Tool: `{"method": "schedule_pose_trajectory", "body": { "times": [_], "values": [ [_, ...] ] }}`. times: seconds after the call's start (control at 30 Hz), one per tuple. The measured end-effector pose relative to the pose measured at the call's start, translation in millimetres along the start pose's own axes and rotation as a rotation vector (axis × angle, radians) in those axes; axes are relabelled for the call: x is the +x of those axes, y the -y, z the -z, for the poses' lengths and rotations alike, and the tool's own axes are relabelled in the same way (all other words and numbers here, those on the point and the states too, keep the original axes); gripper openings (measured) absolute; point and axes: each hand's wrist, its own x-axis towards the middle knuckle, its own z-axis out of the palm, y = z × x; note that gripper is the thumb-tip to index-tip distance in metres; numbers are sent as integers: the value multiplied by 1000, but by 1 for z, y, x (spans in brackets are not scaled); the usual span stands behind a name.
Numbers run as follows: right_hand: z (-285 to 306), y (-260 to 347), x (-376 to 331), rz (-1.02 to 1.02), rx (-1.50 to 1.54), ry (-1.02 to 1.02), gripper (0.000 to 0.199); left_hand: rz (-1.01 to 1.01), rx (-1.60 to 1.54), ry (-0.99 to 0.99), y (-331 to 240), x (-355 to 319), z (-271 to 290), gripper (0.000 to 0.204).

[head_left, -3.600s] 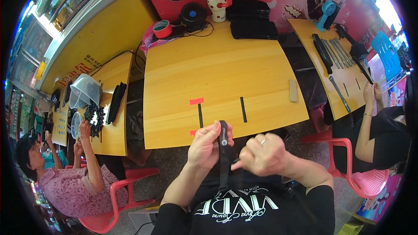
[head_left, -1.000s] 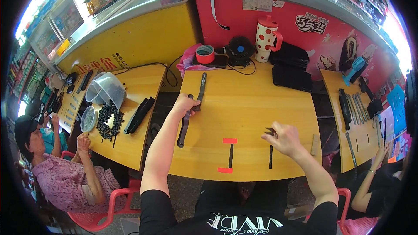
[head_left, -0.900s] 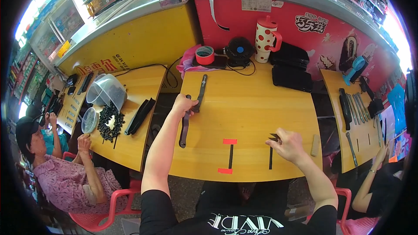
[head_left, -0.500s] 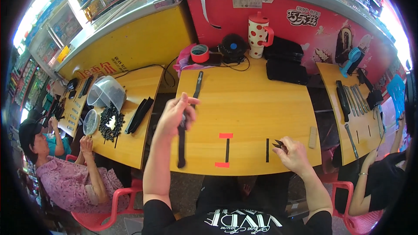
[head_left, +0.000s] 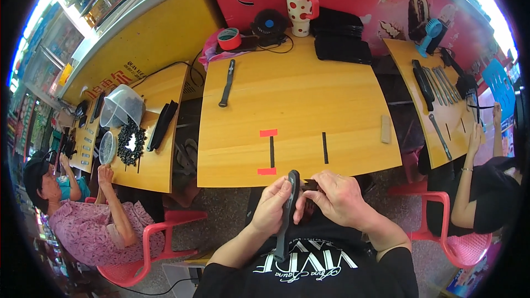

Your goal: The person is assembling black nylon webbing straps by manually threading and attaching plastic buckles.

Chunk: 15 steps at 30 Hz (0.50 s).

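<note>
My left hand (head_left: 269,207) is closed on a long black strap (head_left: 285,223) that looks like a watch band. Its rounded end points up past my thumb, and the rest hangs down in front of my shirt. Close beside it on the right, my right hand (head_left: 341,197) has its fingers bent around small dark pointed snips (head_left: 312,185), mostly hidden by the fingers. Both hands are off the table's near edge. A second black strap (head_left: 227,84) lies on the table (head_left: 292,99) at the far left.
Black tape strips (head_left: 325,148), red tape pieces (head_left: 268,133) and a pale block (head_left: 385,129) are on the table. A spotted tumbler (head_left: 300,11), a fan (head_left: 269,24), a red tape roll (head_left: 229,39) and black pouches (head_left: 343,49) stand behind. People sit at both side tables.
My left hand has brought the strap from the table's left side down to my front. My right hand has moved left and nearer, beside it. The view has tilted down.
</note>
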Motion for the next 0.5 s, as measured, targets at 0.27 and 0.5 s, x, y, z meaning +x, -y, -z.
{"method": "schedule_pose_trajectory", "body": {
  "times": [0.27, 0.5],
  "values": [
    [10, 7, -5, 39, -161, -132, 34, 3, 92, -14, 1, 10, -4, 27],
    [11, 8, -7, 40, -245, -104, 36, 6, 122, 24, 4, 11, -5, 26]
  ]
}}
